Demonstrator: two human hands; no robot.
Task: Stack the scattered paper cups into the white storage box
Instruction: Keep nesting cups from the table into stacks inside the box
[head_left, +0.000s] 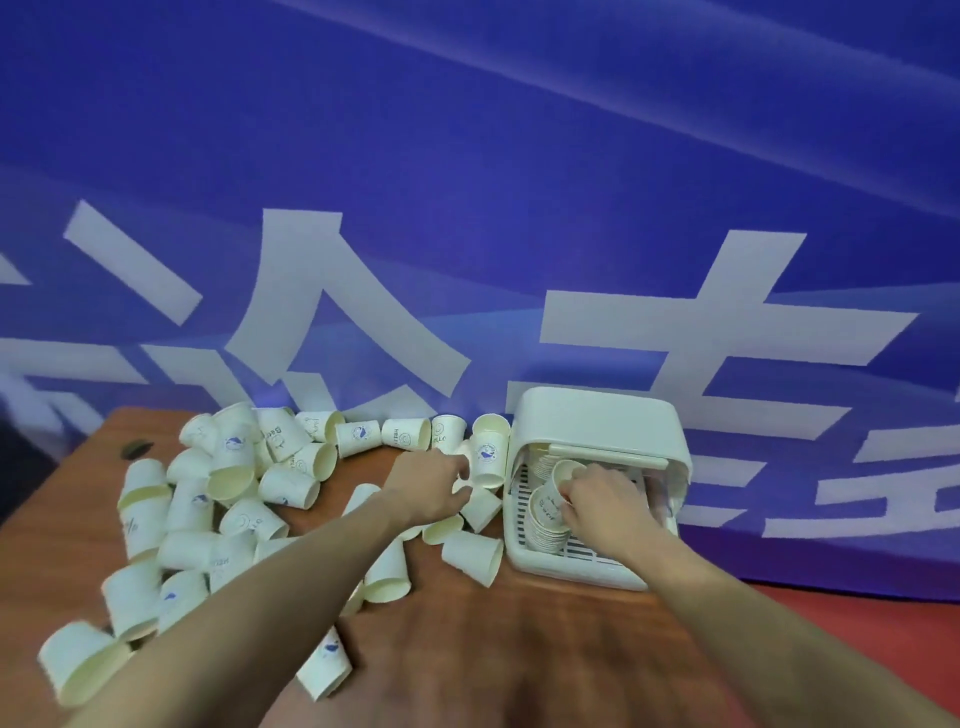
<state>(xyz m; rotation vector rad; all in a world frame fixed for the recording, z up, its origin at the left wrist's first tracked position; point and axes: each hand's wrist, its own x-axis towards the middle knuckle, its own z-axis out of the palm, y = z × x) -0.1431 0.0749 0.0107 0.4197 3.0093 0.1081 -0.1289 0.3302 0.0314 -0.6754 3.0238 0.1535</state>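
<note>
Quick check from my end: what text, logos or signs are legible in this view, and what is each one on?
"HELLO": on a tipped cup in the back row, reading sideways.
"HELLO", partly legible: on the upright cup beside it.
Large white characters: on the blue banner behind the table, cropped, not readable as words.
Blue round logos: on several cups, such as the upright cup; their lettering is too small to read.
White storage box: no text visible.

The left hand (431, 486) hides its fingertips among cups; the banner (467, 208) lettering runs off-frame.
</note>
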